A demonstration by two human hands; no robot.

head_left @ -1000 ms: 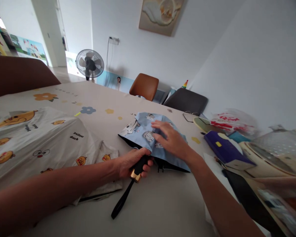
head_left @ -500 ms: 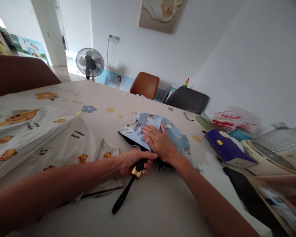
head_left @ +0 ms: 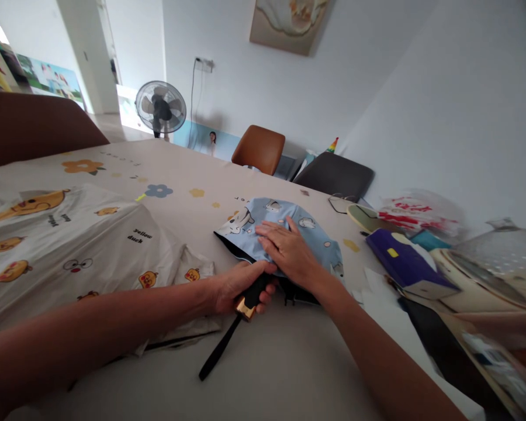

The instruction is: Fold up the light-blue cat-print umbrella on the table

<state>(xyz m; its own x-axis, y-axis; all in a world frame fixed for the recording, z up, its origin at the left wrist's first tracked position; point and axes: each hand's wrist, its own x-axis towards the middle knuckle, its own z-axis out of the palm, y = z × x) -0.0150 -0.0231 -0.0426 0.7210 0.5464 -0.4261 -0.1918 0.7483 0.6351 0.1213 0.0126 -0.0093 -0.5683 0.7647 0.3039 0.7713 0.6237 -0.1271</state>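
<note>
A light blue folding umbrella (head_left: 309,217) with animal prints and a dark underside lies on the table, its cloth loosely gathered. My left hand (head_left: 245,286) is wrapped round its black handle (head_left: 258,288), which has a gold end and a black wrist strap (head_left: 219,351) trailing toward me. Flat on top of the cloth rests my right hand (head_left: 287,251), fingers stretched out and pointing left. Left of the umbrella, partly behind my left forearm, spreads a cream cloth with yellow duck prints (head_left: 100,240).
On the right side stand a purple box (head_left: 405,260), a plastic bag with red print (head_left: 414,210) and a round lidded pot (head_left: 482,275). Glasses (head_left: 342,202) lie near the far edge. Chairs (head_left: 258,149) and a fan (head_left: 161,108) are beyond the table (head_left: 263,374).
The camera view has shifted slightly. My right hand remains on the blue cloth, and my left hand keeps its hold on the handle; the umbrella looks nearly unchanged.
</note>
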